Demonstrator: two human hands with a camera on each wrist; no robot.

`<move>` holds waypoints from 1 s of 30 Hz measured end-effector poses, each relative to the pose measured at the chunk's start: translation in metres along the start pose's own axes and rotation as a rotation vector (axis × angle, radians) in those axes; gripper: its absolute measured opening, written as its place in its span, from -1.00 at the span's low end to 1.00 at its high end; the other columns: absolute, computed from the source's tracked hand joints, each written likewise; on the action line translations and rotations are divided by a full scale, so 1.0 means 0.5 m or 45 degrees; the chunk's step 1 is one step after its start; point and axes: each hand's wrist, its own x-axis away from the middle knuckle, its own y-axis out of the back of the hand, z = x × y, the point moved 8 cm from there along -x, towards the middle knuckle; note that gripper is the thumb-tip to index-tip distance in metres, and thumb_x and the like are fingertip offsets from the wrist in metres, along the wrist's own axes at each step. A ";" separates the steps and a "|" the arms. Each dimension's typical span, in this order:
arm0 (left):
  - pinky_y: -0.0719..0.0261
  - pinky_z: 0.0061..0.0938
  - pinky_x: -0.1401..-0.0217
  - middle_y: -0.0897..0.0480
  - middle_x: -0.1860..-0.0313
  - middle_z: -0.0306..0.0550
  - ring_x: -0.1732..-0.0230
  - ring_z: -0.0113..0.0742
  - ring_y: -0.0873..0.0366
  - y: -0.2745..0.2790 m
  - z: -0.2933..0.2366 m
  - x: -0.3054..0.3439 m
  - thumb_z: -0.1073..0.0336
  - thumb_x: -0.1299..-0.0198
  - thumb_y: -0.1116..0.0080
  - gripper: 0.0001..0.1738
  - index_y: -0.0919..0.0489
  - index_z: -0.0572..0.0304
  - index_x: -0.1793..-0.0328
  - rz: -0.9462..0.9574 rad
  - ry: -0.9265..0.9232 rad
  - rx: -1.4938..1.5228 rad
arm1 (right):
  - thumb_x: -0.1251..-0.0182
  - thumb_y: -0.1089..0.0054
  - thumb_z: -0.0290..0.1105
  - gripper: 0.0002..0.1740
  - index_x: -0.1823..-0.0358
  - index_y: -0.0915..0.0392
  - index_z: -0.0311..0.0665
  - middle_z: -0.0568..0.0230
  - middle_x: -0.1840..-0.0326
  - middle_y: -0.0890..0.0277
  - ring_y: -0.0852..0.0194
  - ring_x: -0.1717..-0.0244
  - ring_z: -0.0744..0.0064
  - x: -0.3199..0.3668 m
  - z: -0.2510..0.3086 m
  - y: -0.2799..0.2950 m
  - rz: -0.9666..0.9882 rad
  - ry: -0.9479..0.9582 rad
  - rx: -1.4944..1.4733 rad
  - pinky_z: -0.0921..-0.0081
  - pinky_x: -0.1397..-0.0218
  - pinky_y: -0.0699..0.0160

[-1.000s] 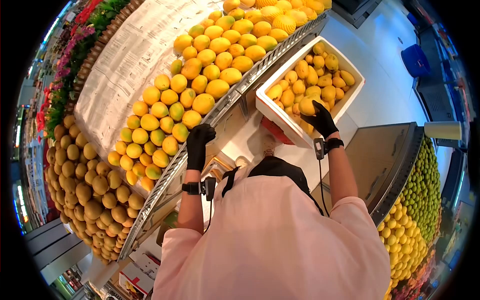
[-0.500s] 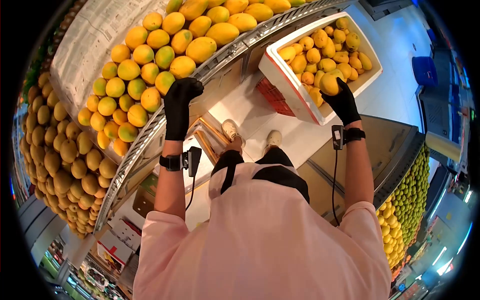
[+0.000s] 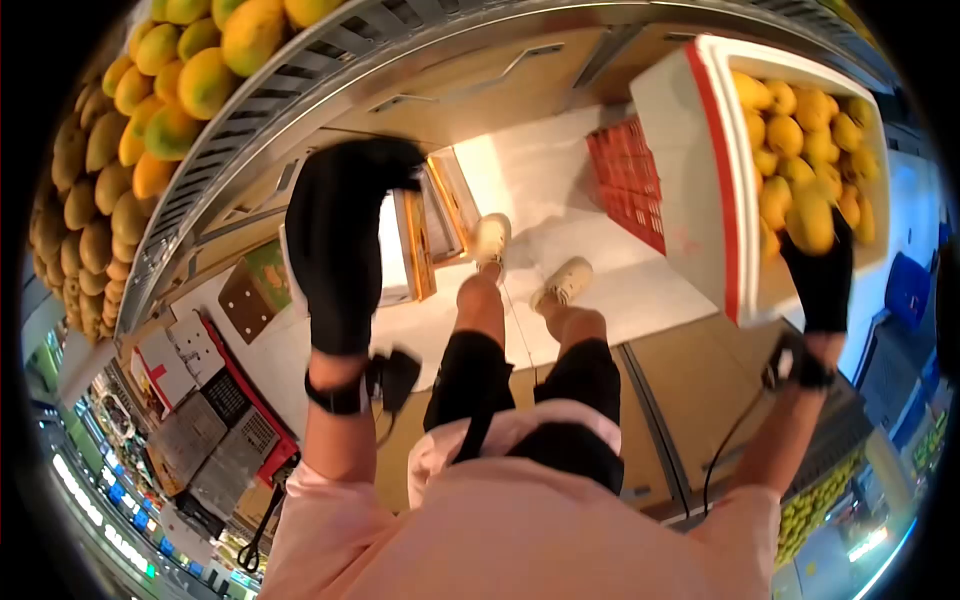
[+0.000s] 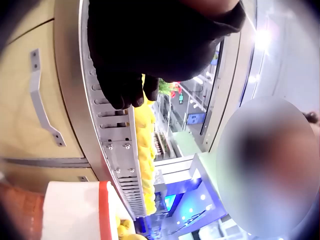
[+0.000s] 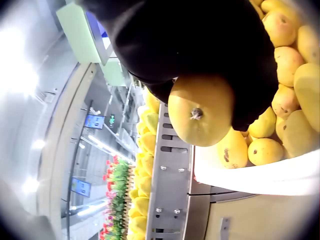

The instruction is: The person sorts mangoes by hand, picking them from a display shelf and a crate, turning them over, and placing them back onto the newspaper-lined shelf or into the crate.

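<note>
My right hand [image 3: 822, 285], in a black glove, grips a yellow mango [image 3: 810, 222] at the near side of a white foam box [image 3: 680, 180]. In the right wrist view, this mango [image 5: 200, 112] shows its stem end, with gloved fingers round its upper part. More mangoes [image 3: 800, 135] fill the box behind it. My left hand [image 3: 340, 240], also black-gloved, holds nothing and hovers beside the display stand's metal rail [image 3: 230, 130]. Its fingers [image 4: 117, 90] hang loosely bent next to the slotted rail in the left wrist view.
Mangoes [image 3: 180, 75] and brown round fruit [image 3: 95, 200] lie on the display stand at left. A red crate [image 3: 628, 180] stands beside the foam box. Wooden frames [image 3: 415, 240] and a cardboard box [image 3: 255, 290] are on the floor near my feet.
The head view has swung, so the foam box sits further right and the stand further up-left. The right hand still grips the mango; the left hand appears nearer and larger.
</note>
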 end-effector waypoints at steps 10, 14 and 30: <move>-0.47 -0.14 0.03 -0.56 0.06 0.36 0.08 0.12 -0.51 -0.030 0.303 0.090 0.10 -0.44 0.23 -0.64 -0.42 0.27 0.03 -0.014 0.007 0.567 | 0.03 -0.55 -0.41 -0.37 -0.08 -0.51 -0.52 0.02 -0.04 -0.63 -0.64 0.01 0.21 0.031 0.058 -0.041 -0.163 -0.042 0.297 0.31 -0.08 -0.63; -0.47 -0.15 -0.01 -0.56 0.02 0.33 0.08 0.10 -0.52 -0.042 0.336 0.111 0.05 -0.47 0.28 -0.59 -0.44 0.24 -0.02 0.032 0.030 0.448 | 0.03 -0.56 -0.39 -0.35 -0.10 -0.50 -0.48 0.12 -0.05 -0.63 -0.65 0.00 0.27 0.036 0.065 -0.027 -0.287 0.023 0.350 0.36 -0.08 -0.63; -0.49 -0.10 -0.20 -0.56 -0.04 0.32 -0.04 0.10 -0.56 -0.011 0.227 0.102 -0.04 -0.42 0.23 -0.40 -0.42 0.49 -0.14 -0.015 -0.037 0.397 | 0.08 -0.61 -0.37 -0.29 -0.14 -0.47 -0.40 0.07 0.00 -0.62 -0.62 0.00 0.25 0.046 0.103 0.022 -0.110 0.102 0.410 0.34 -0.08 -0.60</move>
